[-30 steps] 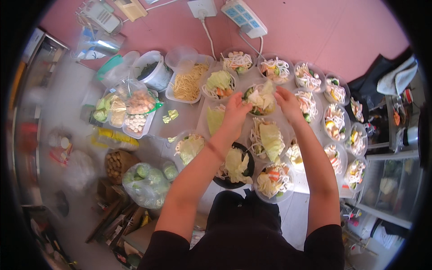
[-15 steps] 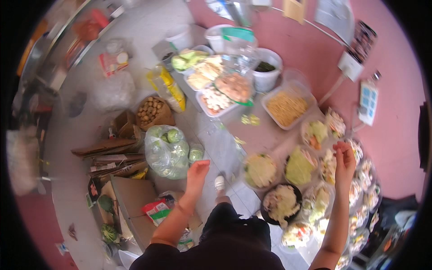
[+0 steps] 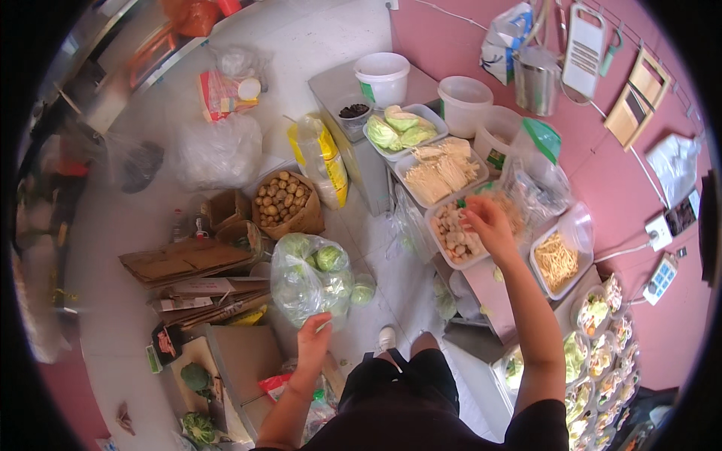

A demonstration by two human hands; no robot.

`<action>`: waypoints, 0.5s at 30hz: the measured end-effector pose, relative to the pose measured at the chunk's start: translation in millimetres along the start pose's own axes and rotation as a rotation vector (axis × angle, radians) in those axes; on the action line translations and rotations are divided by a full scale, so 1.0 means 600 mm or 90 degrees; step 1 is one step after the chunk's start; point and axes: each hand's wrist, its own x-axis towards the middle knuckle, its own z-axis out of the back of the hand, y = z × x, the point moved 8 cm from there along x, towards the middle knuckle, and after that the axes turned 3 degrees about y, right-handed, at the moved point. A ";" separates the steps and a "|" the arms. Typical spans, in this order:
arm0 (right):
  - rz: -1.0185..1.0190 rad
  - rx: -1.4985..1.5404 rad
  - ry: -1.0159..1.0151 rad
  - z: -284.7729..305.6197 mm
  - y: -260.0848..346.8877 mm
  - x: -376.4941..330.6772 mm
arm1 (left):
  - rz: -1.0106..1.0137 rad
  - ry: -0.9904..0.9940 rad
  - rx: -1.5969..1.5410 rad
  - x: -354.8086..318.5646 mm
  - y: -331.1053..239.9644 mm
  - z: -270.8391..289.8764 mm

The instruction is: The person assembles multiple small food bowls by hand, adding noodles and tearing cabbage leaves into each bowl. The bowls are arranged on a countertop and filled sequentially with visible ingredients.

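My right hand (image 3: 490, 228) hovers over the right edge of a white tub of mushrooms (image 3: 453, 234). Its fingers are bent and slightly apart, and nothing shows in them. Partly behind that hand is a clear bag with a green edge (image 3: 511, 214), its pinkish contents half hidden. My left hand (image 3: 313, 342) hangs loosely curled and empty at the lower edge of a clear plastic bag of green cabbages (image 3: 312, 274); I cannot tell whether it touches the bag. Enoki mushrooms (image 3: 440, 173) and cabbage pieces (image 3: 402, 129) fill the tubs beyond, while yellow strips (image 3: 556, 261) lie in a tub at right.
Several filled clear bowls (image 3: 594, 312) crowd the lower right. A sack of potatoes (image 3: 282, 201), a yellow-and-white bag (image 3: 320, 161) and flattened cardboard (image 3: 188, 255) stand on the left floor. Graters (image 3: 639, 98) hang on the pink wall; white buckets (image 3: 382, 79) stand at the back.
The view has swung to the right and toward the tubs. My right hand has gone from above the filled bowls to the mushroom tub. My left hand has dropped lower.
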 end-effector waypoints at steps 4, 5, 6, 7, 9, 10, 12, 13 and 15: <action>0.081 -0.241 -0.022 -0.048 -0.030 0.214 | 0.051 -0.092 -0.021 0.039 0.048 0.077; 0.086 -0.282 -0.034 -0.057 -0.045 0.269 | 0.070 -0.105 -0.040 0.043 0.059 0.083; 0.091 -0.323 -0.047 -0.063 -0.063 0.321 | 0.089 -0.116 -0.059 0.047 0.066 0.085; 0.117 -0.353 -0.060 -0.069 -0.079 0.368 | 0.109 -0.127 -0.077 0.048 0.072 0.089; 0.177 -0.419 -0.091 -0.065 -0.104 0.466 | 0.118 -0.155 -0.077 0.058 0.072 0.093; 0.131 -0.457 -0.091 -0.052 -0.131 0.522 | 0.124 -0.169 -0.077 0.065 0.075 0.091; 0.070 -0.552 -0.101 -0.045 -0.159 0.595 | 0.188 -0.248 -0.112 0.076 0.087 0.101; 0.038 -0.600 -0.110 -0.036 -0.170 0.627 | 0.219 -0.283 -0.130 0.090 0.090 0.104; 0.079 -0.648 -0.062 -0.054 -0.178 0.685 | 0.265 -0.319 -0.173 0.130 0.055 0.082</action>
